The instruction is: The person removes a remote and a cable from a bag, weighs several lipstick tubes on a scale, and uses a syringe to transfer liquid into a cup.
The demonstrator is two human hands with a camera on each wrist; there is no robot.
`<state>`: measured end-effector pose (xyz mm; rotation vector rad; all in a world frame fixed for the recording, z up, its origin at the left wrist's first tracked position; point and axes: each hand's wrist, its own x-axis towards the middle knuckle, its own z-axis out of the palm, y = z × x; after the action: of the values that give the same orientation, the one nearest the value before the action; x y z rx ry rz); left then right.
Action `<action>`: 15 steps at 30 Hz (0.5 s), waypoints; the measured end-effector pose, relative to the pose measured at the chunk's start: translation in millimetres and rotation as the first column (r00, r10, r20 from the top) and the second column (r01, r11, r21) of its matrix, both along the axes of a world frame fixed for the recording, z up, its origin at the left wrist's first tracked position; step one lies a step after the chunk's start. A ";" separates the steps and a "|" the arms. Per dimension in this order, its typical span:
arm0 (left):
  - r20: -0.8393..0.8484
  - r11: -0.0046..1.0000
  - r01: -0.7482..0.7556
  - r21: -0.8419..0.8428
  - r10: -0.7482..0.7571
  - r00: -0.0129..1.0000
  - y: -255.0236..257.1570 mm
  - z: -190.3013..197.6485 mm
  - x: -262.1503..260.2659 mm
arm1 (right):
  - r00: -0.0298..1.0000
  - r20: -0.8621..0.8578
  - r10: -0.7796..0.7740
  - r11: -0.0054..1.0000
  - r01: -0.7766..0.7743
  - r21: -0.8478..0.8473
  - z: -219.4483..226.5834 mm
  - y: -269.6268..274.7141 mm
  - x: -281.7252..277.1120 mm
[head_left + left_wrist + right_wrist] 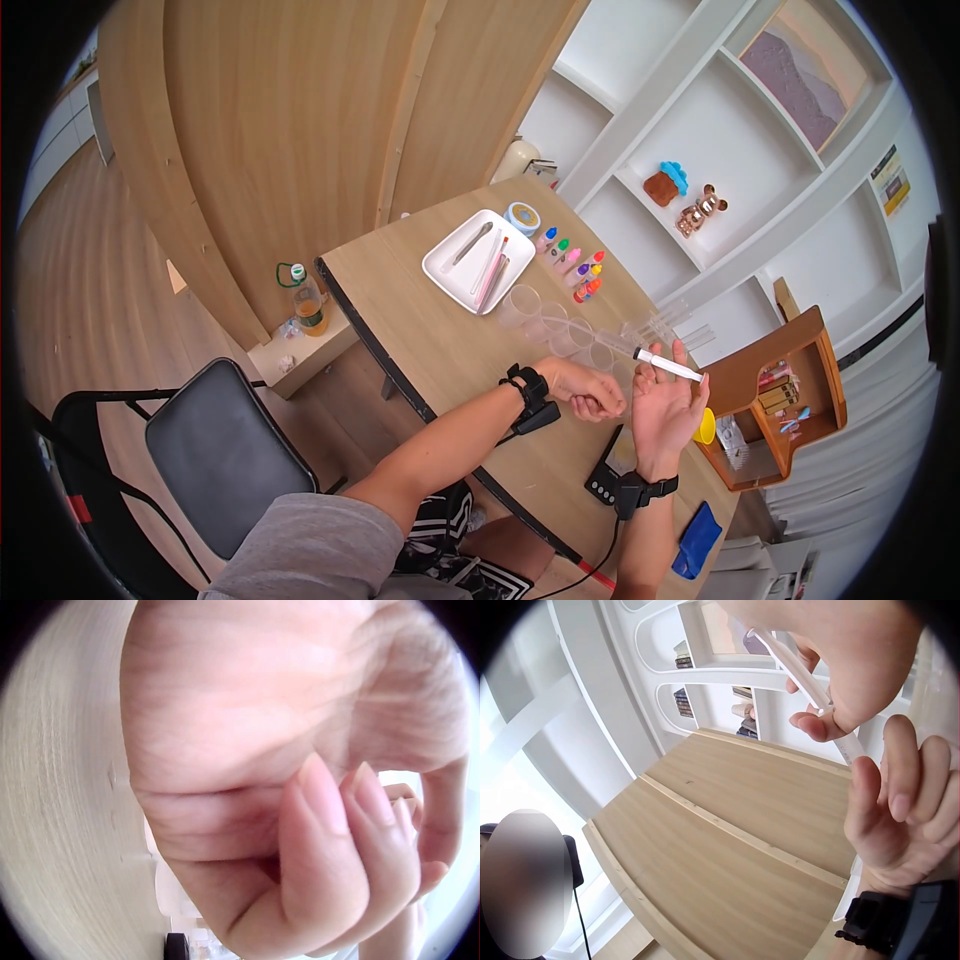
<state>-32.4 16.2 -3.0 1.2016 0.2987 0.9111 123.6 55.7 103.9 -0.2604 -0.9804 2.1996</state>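
Note:
My right hand [662, 415] is palm up above the table and grips a syringe [670, 364] with a white plunger and a dark seal. The thumb is at the plunger's end, and in the right wrist view the fingers bend around the syringe [802, 671]. My left hand [583, 388] hovers beside it with loosely curled fingers. In the left wrist view, the left palm [240, 712] shows nothing held. Several clear cups [521, 303] stand in a row beyond the left hand. A black scale [602, 482] lies partly hidden by the right hand.
A white tray [436, 266] holds slim tools, with a round tin [522, 216] beside it. Several small bottles [571, 262] have coloured caps. Clear tubes [690, 325] stand near a wooden desk shelf [822, 425]. A yellow cup [706, 427] and blue packet [697, 540] are at the right.

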 end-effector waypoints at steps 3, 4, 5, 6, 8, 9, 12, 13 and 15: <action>0.003 1.000 0.006 0.010 -0.006 1.000 0.3 0.3 -0.7 | 1.000 0.015 -0.003 1.000 0.003 0.025 -0.9 1.1 1.0; 0.004 1.000 0.007 0.010 -0.007 1.000 0.4 0.1 -0.7 | 1.000 0.003 0.023 0.999 -0.023 0.047 -1.1 1.0 1.7; 0.002 1.000 0.004 0.011 -0.004 1.000 0.5 0.4 -0.6 | 0.999 -0.009 0.049 0.996 -0.048 0.069 -1.1 1.1 2.5; 0.000 1.000 0.001 0.013 -0.001 1.000 0.6 0.3 -0.7 | 0.999 -0.009 0.048 0.996 -0.048 0.069 -1.6 1.3 3.0; 0.000 1.000 0.006 0.015 -0.006 1.000 0.9 0.1 -0.7 | 0.998 -0.015 0.061 0.997 -0.060 0.058 -3.6 3.0 3.8; 0.001 1.000 0.010 0.017 -0.010 1.000 1.1 -0.1 -0.8 | 0.998 -0.015 0.060 0.997 -0.059 0.058 -5.2 4.6 4.2; 0.008 1.000 0.013 0.012 -0.013 1.000 1.7 -0.1 -0.8 | 0.999 0.042 0.033 0.995 -0.036 0.091 -8.0 7.8 5.1; 0.008 1.000 0.013 0.012 -0.013 1.000 1.7 -0.2 -0.9 | 0.998 0.058 0.031 0.995 -0.036 0.089 -8.1 7.6 5.1; 0.004 1.000 0.000 0.008 0.000 1.000 1.3 -0.1 -1.1 | 0.997 0.074 0.029 0.996 -0.035 0.087 -7.3 5.4 4.4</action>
<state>-33.5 17.5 -3.1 1.2072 0.2923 0.9152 128.0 61.1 96.6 -0.2877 -1.1258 2.1825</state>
